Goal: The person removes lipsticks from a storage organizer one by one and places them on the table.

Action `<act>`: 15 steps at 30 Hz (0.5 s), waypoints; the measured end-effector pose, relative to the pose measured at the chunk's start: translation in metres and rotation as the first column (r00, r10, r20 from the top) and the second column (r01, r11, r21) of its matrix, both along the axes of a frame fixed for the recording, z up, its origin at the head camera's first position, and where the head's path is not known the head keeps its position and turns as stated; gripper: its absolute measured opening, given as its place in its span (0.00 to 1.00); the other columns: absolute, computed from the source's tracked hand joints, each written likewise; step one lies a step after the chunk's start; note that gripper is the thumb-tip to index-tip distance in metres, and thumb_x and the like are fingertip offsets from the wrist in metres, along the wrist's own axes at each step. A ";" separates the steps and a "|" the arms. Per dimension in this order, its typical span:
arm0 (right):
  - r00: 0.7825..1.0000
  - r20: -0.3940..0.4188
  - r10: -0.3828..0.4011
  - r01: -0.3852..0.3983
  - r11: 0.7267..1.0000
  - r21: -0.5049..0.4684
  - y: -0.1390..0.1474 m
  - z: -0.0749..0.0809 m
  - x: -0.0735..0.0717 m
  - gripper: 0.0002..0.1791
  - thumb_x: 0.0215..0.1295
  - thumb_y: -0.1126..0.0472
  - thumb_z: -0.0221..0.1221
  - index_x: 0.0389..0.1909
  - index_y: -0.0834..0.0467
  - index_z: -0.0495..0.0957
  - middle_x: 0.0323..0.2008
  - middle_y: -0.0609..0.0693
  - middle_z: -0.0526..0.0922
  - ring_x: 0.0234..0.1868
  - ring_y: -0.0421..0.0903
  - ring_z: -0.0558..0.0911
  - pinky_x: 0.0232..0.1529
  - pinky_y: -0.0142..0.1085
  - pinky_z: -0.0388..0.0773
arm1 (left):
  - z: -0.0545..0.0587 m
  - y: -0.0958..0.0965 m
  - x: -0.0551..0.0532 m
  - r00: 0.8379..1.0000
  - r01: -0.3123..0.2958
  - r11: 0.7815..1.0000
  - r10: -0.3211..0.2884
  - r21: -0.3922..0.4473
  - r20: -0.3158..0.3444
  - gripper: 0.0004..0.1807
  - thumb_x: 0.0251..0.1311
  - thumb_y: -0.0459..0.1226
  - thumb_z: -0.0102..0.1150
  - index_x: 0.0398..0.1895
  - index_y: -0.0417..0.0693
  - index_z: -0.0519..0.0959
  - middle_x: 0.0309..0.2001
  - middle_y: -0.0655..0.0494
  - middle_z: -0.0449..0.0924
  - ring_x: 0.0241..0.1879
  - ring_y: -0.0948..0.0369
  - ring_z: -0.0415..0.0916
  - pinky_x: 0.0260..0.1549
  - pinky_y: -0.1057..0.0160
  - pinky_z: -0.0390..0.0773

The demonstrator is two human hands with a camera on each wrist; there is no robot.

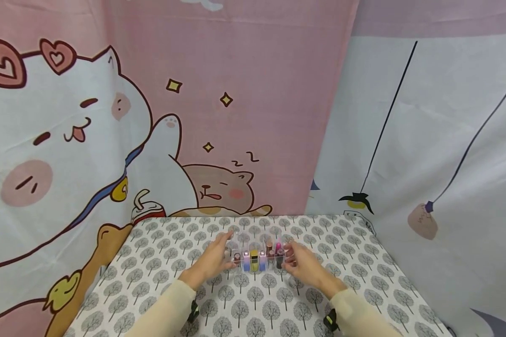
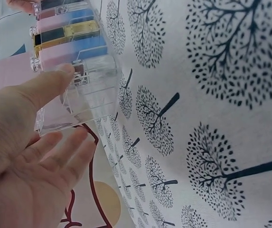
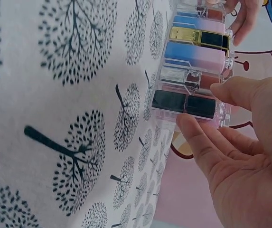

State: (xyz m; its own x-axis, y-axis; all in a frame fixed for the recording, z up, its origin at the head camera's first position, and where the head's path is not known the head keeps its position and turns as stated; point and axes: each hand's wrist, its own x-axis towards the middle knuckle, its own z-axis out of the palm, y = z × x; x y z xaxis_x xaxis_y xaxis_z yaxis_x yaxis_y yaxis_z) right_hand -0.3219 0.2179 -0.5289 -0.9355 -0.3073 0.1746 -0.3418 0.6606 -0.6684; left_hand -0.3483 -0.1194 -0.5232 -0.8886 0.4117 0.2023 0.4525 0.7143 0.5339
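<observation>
cream fabric covers the left arm [image 1: 164,306], which leads in to the left hand [image 1: 212,257], its grip clamped on the left end of a clear plastic case [image 2: 95,99], thumb at the near side and fingers reaching round the outer end. the case lies directly between the hands, over a bench [image 1: 362,262] spread with tree-print cloth; whether its base touches the cloth, i cannot tell. along it, left to right, stand a clear tube with a dark red part [image 1: 237,257], a blue-and-pink tube [image 1: 246,261], a gold-and-black tube [image 1: 254,260], a second blue-and-pink tube [image 1: 262,261] and, by the right end, a black tube [image 3: 169,101]. what matters most, i judge, is that the case's long axis runs crosswise, from one palm to the other, so neither hand is clearly nearer and any shift would need both to travel level. at the right end, the right hand [image 1: 305,267] has its grip pinched on the case beside the black tube, with a cream sleeve [image 1: 358,311] behind it.
</observation>
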 end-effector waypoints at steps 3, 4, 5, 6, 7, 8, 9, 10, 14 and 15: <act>1.000 -0.008 0.008 -0.008 1.000 -0.007 -0.001 -0.001 0.004 0.38 0.66 0.65 0.72 0.74 0.66 0.67 0.50 0.60 0.85 0.46 0.44 0.87 0.46 0.28 0.88 | 0.000 -0.002 0.003 1.000 0.021 0.999 -0.022 0.027 0.010 0.58 0.58 0.38 0.80 0.86 0.45 0.53 0.80 0.37 0.62 0.61 0.44 0.84 0.59 0.48 0.88; 1.000 -0.011 0.010 -0.010 1.000 -0.008 -0.001 -0.001 0.005 0.41 0.66 0.65 0.72 0.76 0.66 0.65 0.50 0.59 0.85 0.45 0.43 0.87 0.46 0.27 0.88 | 0.000 -0.002 0.004 0.999 0.030 0.999 -0.031 0.041 0.018 0.58 0.58 0.37 0.80 0.86 0.44 0.53 0.80 0.38 0.63 0.59 0.46 0.85 0.57 0.50 0.89; 1.000 -0.015 0.010 -0.010 1.000 -0.004 0.000 -0.002 0.006 0.43 0.66 0.65 0.72 0.78 0.66 0.63 0.50 0.59 0.85 0.44 0.42 0.87 0.45 0.26 0.87 | 0.000 -0.002 0.004 0.999 0.037 0.998 -0.038 0.046 0.023 0.58 0.57 0.36 0.81 0.86 0.44 0.53 0.79 0.38 0.63 0.58 0.47 0.86 0.56 0.52 0.89; 1.000 -0.019 0.009 -0.009 1.000 -0.003 0.000 -0.002 0.008 0.45 0.65 0.65 0.73 0.79 0.66 0.62 0.49 0.58 0.85 0.43 0.41 0.87 0.45 0.26 0.87 | 0.000 -0.002 0.005 0.999 0.042 0.998 -0.044 0.052 0.028 0.58 0.57 0.36 0.81 0.85 0.44 0.54 0.79 0.38 0.64 0.58 0.47 0.86 0.55 0.54 0.90; 1.000 -0.019 0.008 -0.008 1.000 -0.002 0.000 -0.003 0.009 0.46 0.64 0.65 0.73 0.80 0.66 0.61 0.49 0.58 0.84 0.43 0.40 0.86 0.45 0.25 0.87 | 0.000 -0.002 0.006 0.998 0.044 0.997 -0.047 0.058 0.038 0.58 0.57 0.36 0.81 0.85 0.44 0.54 0.79 0.39 0.64 0.58 0.48 0.86 0.55 0.55 0.89; 1.000 -0.019 0.008 -0.008 1.000 0.000 0.000 -0.003 0.010 0.47 0.64 0.65 0.74 0.80 0.66 0.60 0.49 0.58 0.84 0.42 0.39 0.86 0.44 0.25 0.87 | 0.000 -0.002 0.007 0.998 0.047 0.997 -0.049 0.058 0.044 0.58 0.56 0.36 0.81 0.85 0.44 0.54 0.79 0.39 0.64 0.58 0.48 0.86 0.55 0.57 0.89; 1.000 -0.015 0.008 -0.008 1.000 0.006 0.000 -0.003 0.011 0.48 0.64 0.65 0.74 0.81 0.66 0.60 0.49 0.57 0.84 0.42 0.38 0.86 0.44 0.25 0.87 | 0.000 -0.003 0.007 0.998 0.046 0.997 -0.049 0.055 0.049 0.58 0.56 0.36 0.81 0.85 0.44 0.54 0.79 0.40 0.64 0.58 0.48 0.86 0.55 0.57 0.89; 1.000 -0.015 0.011 -0.011 1.000 0.009 -0.001 -0.002 0.012 0.48 0.64 0.65 0.74 0.81 0.66 0.60 0.49 0.56 0.84 0.41 0.38 0.86 0.44 0.25 0.87 | 0.001 -0.003 0.009 0.998 0.045 0.998 -0.048 0.051 0.051 0.58 0.56 0.36 0.82 0.85 0.44 0.54 0.79 0.40 0.64 0.58 0.48 0.86 0.55 0.58 0.89; 1.000 -0.011 0.021 -0.021 1.000 0.019 -0.001 -0.001 0.016 0.48 0.64 0.65 0.74 0.81 0.66 0.60 0.48 0.55 0.83 0.41 0.37 0.86 0.42 0.26 0.87 | 0.004 -0.003 0.014 0.997 0.042 0.998 -0.044 0.036 0.058 0.59 0.54 0.36 0.83 0.84 0.44 0.55 0.78 0.40 0.65 0.57 0.50 0.85 0.54 0.57 0.89; 1.000 -0.012 0.021 -0.020 1.000 0.024 -0.001 -0.002 0.017 0.48 0.64 0.64 0.74 0.81 0.65 0.60 0.47 0.54 0.83 0.40 0.37 0.85 0.42 0.26 0.87 | 0.004 -0.003 0.015 0.997 0.042 0.999 -0.044 0.033 0.062 0.59 0.53 0.36 0.83 0.84 0.45 0.55 0.78 0.40 0.65 0.57 0.50 0.85 0.54 0.58 0.90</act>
